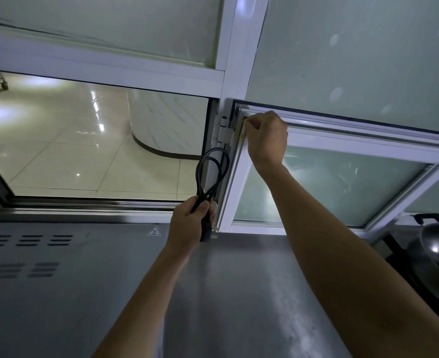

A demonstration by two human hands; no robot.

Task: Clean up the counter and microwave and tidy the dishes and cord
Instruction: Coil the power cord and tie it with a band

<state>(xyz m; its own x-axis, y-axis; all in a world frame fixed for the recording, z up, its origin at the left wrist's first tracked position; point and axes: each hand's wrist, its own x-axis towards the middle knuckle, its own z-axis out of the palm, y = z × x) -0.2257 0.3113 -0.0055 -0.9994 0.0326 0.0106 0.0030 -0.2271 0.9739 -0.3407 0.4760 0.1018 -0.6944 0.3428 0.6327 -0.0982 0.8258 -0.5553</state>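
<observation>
My left hand (188, 224) is closed around a black cord (211, 171) folded into loops that stand up above the fist, with the plug end poking out below. It hovers over the grey top of the microwave (58, 280), near the window frame. My right hand (266, 136) is raised to the upper left corner of a small white-framed window sash (342, 151), fingers pinched on a small brass-coloured fitting at the frame. What the fingertips hold is too small to tell.
The stainless counter (252, 293) runs below my arms. A stack of dark woks (437, 251) sits at the right edge. An open window (91, 146) at the left looks onto a tiled floor. Frosted glass panes fill the wall above.
</observation>
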